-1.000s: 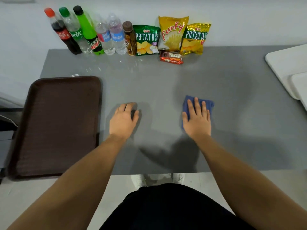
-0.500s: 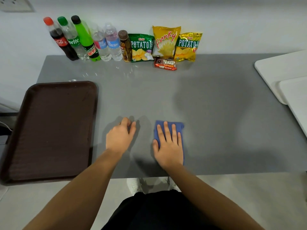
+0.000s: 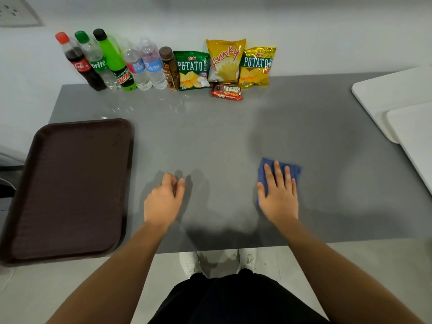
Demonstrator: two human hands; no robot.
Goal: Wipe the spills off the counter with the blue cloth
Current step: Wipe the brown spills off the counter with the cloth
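Head view shows the right hand (image 3: 279, 195) lying flat, fingers straight, on a soft folded blue cloth (image 3: 291, 170) on the smooth grey counter (image 3: 233, 141), its long axis running away from the person. Left hand (image 3: 163, 199) rests loosely curled, gripping nothing.

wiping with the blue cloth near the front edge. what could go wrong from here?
1. The right hand presses the blue cloth with flat fingers, ungripped; the cloth could bunch or slip out.
2. A wide sweep toward the wall might topple the bottles and chip bags.
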